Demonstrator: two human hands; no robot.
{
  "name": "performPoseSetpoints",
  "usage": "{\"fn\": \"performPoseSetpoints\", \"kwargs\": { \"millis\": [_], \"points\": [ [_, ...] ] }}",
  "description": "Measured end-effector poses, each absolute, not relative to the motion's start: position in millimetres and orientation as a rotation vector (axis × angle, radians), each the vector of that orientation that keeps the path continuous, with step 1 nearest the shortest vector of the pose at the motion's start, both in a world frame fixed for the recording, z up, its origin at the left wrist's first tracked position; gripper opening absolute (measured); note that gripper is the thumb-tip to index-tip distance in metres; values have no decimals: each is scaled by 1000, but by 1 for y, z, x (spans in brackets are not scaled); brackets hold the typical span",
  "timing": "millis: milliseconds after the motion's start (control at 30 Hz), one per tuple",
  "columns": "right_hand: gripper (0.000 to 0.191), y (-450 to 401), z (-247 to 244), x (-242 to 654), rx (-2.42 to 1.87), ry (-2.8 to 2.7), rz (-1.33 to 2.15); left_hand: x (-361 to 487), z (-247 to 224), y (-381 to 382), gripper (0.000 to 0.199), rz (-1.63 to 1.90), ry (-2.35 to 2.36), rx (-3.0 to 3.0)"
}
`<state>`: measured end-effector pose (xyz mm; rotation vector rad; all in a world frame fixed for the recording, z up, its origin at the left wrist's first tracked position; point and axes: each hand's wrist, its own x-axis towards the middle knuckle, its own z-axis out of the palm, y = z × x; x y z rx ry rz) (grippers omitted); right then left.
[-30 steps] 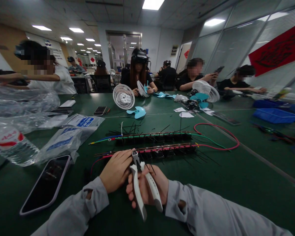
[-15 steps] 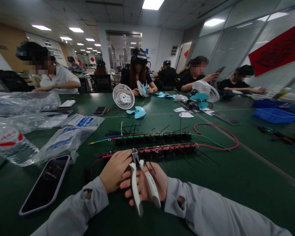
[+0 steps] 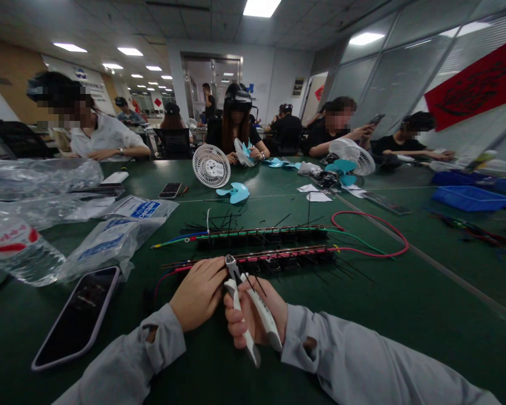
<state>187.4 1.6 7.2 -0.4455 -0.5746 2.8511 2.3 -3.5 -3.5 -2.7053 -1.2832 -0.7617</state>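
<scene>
In my right hand [image 3: 257,312] are white-handled cutting pliers [image 3: 259,309], fingers wrapped round the handles, jaws pointing away from me. My left hand [image 3: 200,292] rests palm down on the left part of the nearer black strip [image 3: 287,259], beside the plier jaws; its fingers lie together and whatever is under them is hidden. This strip carries red wires and thin black tie ends that stick out. Behind it lies a second black strip [image 3: 261,236] with green and blue wires and a white tie standing up at its left.
A phone [image 3: 78,318], plastic bags [image 3: 109,239] and a water bottle [image 3: 21,247] lie at the left. Fan parts [image 3: 211,166] stand farther back. A red cable [image 3: 405,236] loops at the right, before blue trays [image 3: 472,198]. Several people sit around.
My right fingers have closed round the plier handles, which have swung to the right. My left hand has hardly moved. At the back left, a seated person's arms have shifted; another person now stands by the door.
</scene>
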Motion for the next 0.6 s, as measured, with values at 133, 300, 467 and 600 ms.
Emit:
{"fn": "performPoseSetpoints", "kwargs": {
  "millis": [133,300,467,600],
  "points": [
    [29,0,10,187,-537,-594,2830,2,-3,-4,39,-767,-1285,-2705],
    [25,0,11,187,-639,-607,2816,3,-4,-3,40,-784,-1262,-2700],
    [26,0,11,188,-662,-602,2813,4,-3,-4,39,-756,-1277,-2699],
    [27,2,8,189,-552,-610,2829,3,-3,-4,39,-753,-1279,-2699]
  ]
}}
